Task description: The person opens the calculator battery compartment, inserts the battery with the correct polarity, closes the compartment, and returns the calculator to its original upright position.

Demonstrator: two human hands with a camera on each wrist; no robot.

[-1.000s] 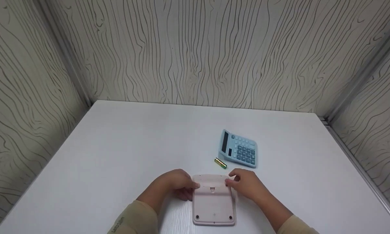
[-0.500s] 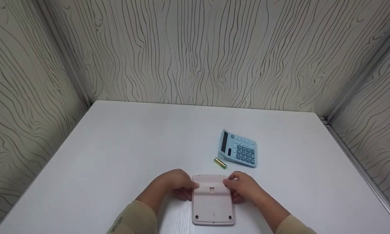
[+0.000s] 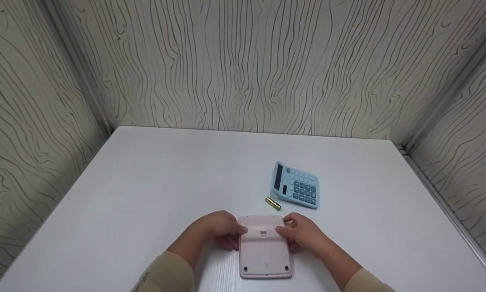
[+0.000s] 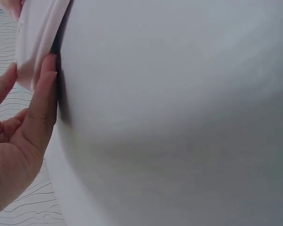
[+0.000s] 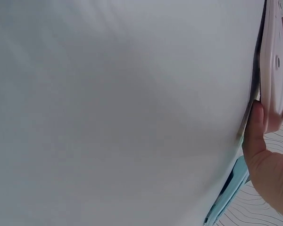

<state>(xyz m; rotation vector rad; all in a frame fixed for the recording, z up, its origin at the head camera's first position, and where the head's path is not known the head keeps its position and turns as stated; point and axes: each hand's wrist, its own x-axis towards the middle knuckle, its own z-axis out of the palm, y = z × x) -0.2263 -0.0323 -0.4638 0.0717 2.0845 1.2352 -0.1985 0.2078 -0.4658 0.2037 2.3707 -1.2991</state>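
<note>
Two-handed pinch on the pale pink device (image 3: 266, 255)

Left hand (image 3: 223, 226) grips the device's left edge, thumb on the upward face, fingers at the side and below. Right hand (image 3: 305, 233) does likewise opposite, thumb pressing just right of a small notch (image 3: 263, 233). Device lies at the near part of the white table (image 3: 165, 170), between the hands; dark round spots (image 3: 245, 269) mark its near corners. Cannot tell whether its far end is lifted.

Just beyond it: one green-and-gold battery (image 3: 273, 203), on its side, slantwise. Past that and to the right, near the battery, a light blue calculator (image 3: 295, 185), keys up, turned at an angle. Tan sleeves (image 3: 172, 269) on both arms. Wood-grain patterned walls (image 3: 243, 69) stand behind and at either side.
</note>
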